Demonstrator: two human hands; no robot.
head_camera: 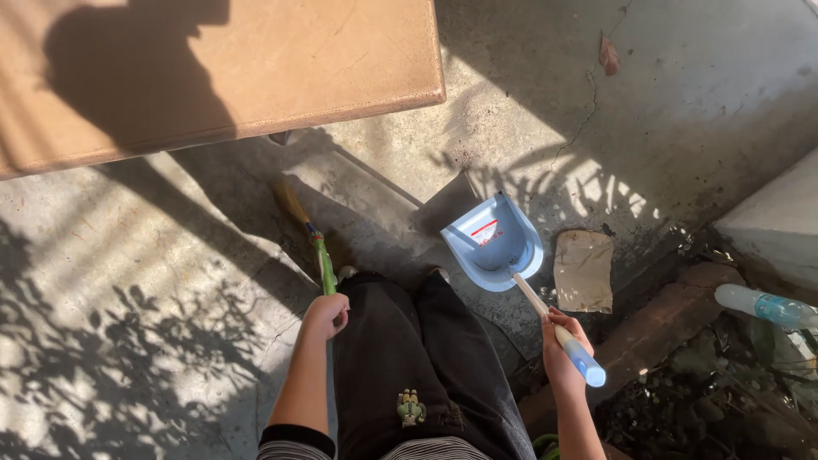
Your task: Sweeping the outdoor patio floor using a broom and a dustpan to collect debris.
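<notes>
My left hand grips the green handle of a small broom; its straw bristles touch the concrete floor in the shadow under a table. My right hand holds the long handle of a light blue dustpan, near the handle's blue end grip. The pan rests on the floor in front of my feet, its mouth turned toward the broom. My legs in dark trousers stand between the two hands.
A tan tabletop fills the upper left. A flat brown paper bag lies right of the dustpan. A brick edge, dark soil and a plastic bottle sit at the lower right. A dry leaf lies on the cracked concrete.
</notes>
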